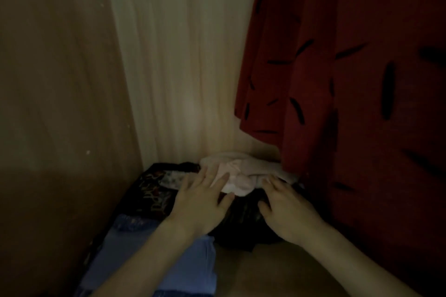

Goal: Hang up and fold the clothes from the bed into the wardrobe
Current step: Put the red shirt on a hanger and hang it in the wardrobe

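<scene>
Hands reach deep into the wardrobe (60,79): left hand (200,198) lies flat, fingers straight, on the pink cloth (236,176); right hand (287,210) presses its right end, fingers slightly bent, gripping nothing. Pink cloth sits atop a black pile (243,219), just left of the hanging red dress (337,79). Blue fold (154,263) lies nearer, left of the pile.
</scene>
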{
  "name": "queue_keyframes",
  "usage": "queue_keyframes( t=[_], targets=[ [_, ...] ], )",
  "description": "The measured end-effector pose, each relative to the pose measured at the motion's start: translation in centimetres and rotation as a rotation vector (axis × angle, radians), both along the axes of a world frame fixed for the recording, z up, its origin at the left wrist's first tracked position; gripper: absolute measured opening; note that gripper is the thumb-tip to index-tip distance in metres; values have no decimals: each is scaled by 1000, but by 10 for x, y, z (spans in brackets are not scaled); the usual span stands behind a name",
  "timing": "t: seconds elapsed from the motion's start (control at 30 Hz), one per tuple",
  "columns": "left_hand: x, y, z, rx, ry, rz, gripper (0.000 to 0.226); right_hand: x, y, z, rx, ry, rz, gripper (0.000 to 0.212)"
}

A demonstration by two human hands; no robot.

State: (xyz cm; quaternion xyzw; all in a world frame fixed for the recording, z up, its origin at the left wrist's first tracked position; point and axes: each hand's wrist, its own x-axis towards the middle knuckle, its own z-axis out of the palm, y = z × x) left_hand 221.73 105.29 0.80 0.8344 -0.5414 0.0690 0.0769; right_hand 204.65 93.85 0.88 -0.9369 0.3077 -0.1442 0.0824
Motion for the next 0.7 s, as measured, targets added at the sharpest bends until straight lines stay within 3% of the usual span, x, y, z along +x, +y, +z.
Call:
queue_keyframes(
  t=[0.07,0.23,0.7],
  targets=[
    [-3,14,-1,3,9,3,86,-5,10,-1,-17,32,-20,61],
    [-16,44,15,-22,-16,-9,62,-22,40,9,-56,45,-42,61],
    [-95,143,21,-49,-40,-298,62,-107,189,-2,-42,43,-307,68]
  ],
)
